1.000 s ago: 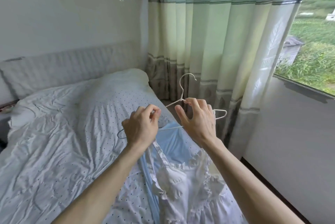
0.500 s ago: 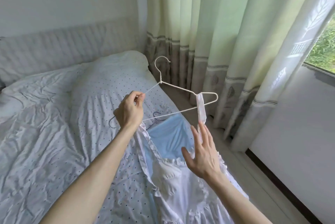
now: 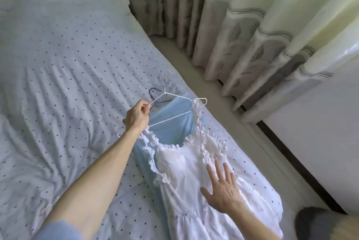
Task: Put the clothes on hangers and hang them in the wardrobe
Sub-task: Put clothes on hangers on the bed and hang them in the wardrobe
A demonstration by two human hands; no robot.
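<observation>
A thin white wire hanger (image 3: 164,92) is held just above the near right part of the bed, with its hook pointing away. The left hand (image 3: 137,117) pinches the hanger's left sloping wire between thumb and forefinger, and the other fingers are curled in. A white cotton dress with frilled edging (image 3: 180,164) hangs from the hanger. Its right ruffled strap loops over the hanger's right end, while its left strap sits by the left wrist, and I cannot tell whether that strap is on the wire. The gathered skirt runs toward the near edge.

The right hand (image 3: 221,191) lies flat on the dress front below the bodice ruffle, fingers straight and spread apart.

Under the dress lies a smooth pale blue garment (image 3: 171,131). At its far end the hook of a dark wire hanger (image 3: 154,91) shows.

Both rest on a crumpled white quilt with small dark dots (image 3: 68,65). To the right, beyond a strip of pale floor (image 3: 206,78), hang heavy pleated curtains of pale green and cream with a grey leaf-patterned band (image 3: 242,32), beside a white wall (image 3: 320,123).
</observation>
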